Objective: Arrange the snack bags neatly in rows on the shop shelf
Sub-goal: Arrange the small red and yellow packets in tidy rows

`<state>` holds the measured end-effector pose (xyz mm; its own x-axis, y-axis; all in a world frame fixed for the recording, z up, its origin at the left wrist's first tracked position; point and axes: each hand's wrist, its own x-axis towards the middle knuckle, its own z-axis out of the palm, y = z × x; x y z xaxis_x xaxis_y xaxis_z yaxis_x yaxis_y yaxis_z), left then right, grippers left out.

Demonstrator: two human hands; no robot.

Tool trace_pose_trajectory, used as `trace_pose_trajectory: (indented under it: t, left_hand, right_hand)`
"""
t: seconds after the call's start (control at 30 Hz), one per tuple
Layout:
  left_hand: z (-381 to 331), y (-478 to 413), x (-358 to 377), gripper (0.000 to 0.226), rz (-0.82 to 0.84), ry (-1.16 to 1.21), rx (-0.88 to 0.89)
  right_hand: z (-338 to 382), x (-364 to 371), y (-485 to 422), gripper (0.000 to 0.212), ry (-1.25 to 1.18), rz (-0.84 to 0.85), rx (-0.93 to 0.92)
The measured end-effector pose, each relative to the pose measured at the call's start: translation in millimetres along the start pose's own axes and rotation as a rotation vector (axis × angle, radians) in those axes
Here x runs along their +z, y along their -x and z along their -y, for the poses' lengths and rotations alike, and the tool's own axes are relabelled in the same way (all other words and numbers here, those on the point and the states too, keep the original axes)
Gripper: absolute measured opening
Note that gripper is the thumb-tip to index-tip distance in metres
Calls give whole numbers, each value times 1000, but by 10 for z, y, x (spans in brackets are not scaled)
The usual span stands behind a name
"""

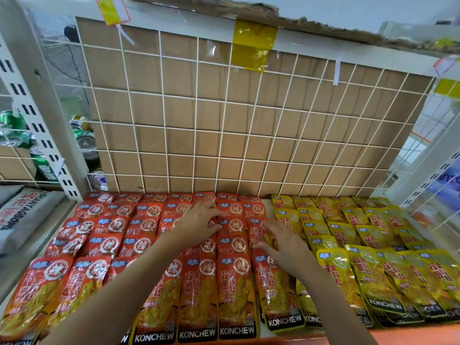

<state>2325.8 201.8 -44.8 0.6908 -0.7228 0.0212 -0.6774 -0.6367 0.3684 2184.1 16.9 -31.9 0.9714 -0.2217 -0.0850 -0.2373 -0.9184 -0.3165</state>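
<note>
Cans (15, 135) in green lie stacked behind white wire at the left edge of the frame, with a grey printed sack (22, 215) below them and a white slotted upright (37, 120) just to their right. Next comes the shelf (49, 227), whose left and middle part is covered by red snack bags (104, 245) laid flat in overlapping rows that run from the front edge to the back. Behind them rises a white wire grid (249, 120) backed with brown cardboard, and a strip of yellow tape (251, 43) sits at its top. The left hand (199, 225) reaches over the middle red rows, its fingers bent with the tips on a red bag; whether they pinch that bag cannot be told. Just to the right, the right hand (283, 247) lies over the last column of red bags, its fingers spread and relaxed, gripping nothing. Yellow snack bags (373, 245) fill the right part of the shelf in the same overlapping rows, the front ones fanned slightly askew toward the lower right corner.
</note>
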Motion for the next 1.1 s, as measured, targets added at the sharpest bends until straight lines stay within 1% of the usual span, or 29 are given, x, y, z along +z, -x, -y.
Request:
trace_pose_trajectory:
  t: [0.1, 0.2, 0.4, 0.5, 0.7, 0.87, 1.03, 1.1]
  left_hand:
    - [5, -14, 12, 38, -29, 15, 7]
    - [-24, -82, 7, 47, -53, 47, -8]
    - [-166, -267, 10, 62, 107, -11, -12]
    - [-145, -289, 48, 66, 119, -3, -36]
    - [-116, -287, 51, 66, 109, 15, -19]
    - [-102, -279, 67, 64, 106, 36, -20]
    - [-134, -341, 45, 49, -2, 96, 15]
    - [-151, -411, 35, 44, 0, 96, 24]
  right_hand:
    - [-5, -6, -26, 66, -17, 7, 29]
    - [-6, -14, -41, 67, -59, -3, 47]
    - [-3, -55, -61, 63, -96, -18, 58]
    - [-25, -60, -73, 65, -104, -12, 56]
    - [-76, -32, -136, 65, -96, -37, 62]
    - [-69, -72, -230, 57, -63, -89, 80]
    - [-72, -77, -344, 49, -171, -130, 141]
    - [-82, -83, -391, 48, -210, -136, 175]
